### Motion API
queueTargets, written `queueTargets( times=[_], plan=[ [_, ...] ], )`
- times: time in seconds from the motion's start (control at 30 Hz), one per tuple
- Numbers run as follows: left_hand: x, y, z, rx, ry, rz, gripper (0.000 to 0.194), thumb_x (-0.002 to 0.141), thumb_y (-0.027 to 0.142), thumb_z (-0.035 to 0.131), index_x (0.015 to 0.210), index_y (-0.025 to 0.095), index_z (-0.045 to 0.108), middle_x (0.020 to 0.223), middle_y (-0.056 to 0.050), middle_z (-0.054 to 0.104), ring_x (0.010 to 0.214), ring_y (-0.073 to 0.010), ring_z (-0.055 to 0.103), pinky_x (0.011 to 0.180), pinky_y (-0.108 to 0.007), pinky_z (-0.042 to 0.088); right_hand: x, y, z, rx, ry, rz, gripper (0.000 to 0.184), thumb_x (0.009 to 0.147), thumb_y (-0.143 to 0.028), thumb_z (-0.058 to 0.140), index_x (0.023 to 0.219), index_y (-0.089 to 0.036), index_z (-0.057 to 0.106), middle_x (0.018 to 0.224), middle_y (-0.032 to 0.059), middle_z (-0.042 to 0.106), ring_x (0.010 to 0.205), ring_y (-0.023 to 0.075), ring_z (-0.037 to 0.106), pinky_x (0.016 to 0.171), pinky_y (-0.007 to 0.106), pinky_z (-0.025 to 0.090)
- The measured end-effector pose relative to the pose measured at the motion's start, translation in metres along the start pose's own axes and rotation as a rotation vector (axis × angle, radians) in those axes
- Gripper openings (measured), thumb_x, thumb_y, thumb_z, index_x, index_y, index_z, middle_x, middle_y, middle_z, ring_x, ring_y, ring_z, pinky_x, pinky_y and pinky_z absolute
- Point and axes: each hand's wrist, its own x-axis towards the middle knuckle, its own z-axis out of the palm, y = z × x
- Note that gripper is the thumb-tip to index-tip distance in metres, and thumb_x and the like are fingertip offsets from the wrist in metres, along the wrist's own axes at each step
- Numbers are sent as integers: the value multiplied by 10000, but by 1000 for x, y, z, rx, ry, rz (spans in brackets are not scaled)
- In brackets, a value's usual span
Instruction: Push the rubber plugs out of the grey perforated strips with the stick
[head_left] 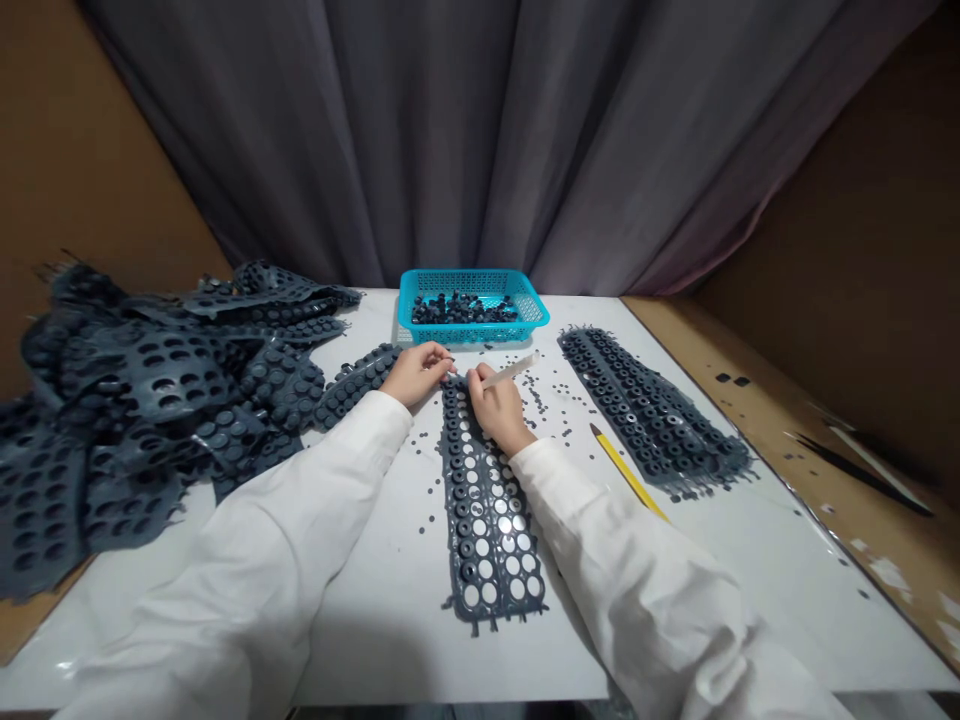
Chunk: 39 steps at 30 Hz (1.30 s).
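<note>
A dark grey moulded rubber sheet (493, 520) lies lengthwise before me, its rows of round openings partly filled with ring-shaped pieces along the left side. At its far end, my left hand (418, 373) is closed, thumb and fingers together. Whatever sits between those fingertips is too small to make out. My right hand (496, 408) rests over the sheet's far right part, wrapped round a pale stick-like tool (514, 371) that slants up to the right. The tool's working end is hidden by the hand.
A blue basket (474, 335) with small dark pieces stands at the back. Heaped perforated rubber sheets (157, 375) fill the left. To the right lie another studded sheet (652, 405) and a yellow cutter-like tool (628, 472). Tiny dark discs (536, 402) are scattered across the white table (375, 620).
</note>
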Motion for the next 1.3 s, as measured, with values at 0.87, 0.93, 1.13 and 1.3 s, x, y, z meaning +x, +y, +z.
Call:
queueTargets(
  times=[0.87, 0.93, 1.13, 1.3],
  plan=[
    [-5, 2, 11, 547, -147, 229, 200, 695, 221, 565, 858, 142, 651, 828, -54, 542, 789, -196, 537, 776, -329, 439, 7, 4, 2, 234, 61, 38, 287, 848, -379, 442, 633, -199, 504, 572, -16, 552, 577, 128, 506, 601, 233, 362],
    [-4, 1, 13, 595, -135, 232, 183, 722, 228, 543, 843, 141, 649, 824, -59, 544, 780, -198, 540, 767, -328, 441, 7, 3, 2, 208, 55, 38, 271, 852, -362, 436, 648, -199, 506, 580, -15, 545, 591, 131, 504, 596, 232, 355],
    [-4, -1, 15, 651, -114, 239, 163, 741, 232, 535, 818, 145, 649, 844, -62, 570, 814, -196, 559, 783, -315, 449, 6, -1, 2, 91, 33, 40, 248, 865, -331, 425, 686, -192, 526, 620, 0, 554, 617, 140, 499, 594, 238, 323],
    [-3, -2, 14, 632, -114, 252, 169, 719, 194, 550, 837, 129, 652, 850, -65, 591, 817, -191, 575, 791, -302, 455, 16, -5, 1, -30, -43, -8, 236, 880, -326, 409, 741, -191, 543, 651, 31, 578, 623, 159, 502, 551, 245, 276]
  ],
)
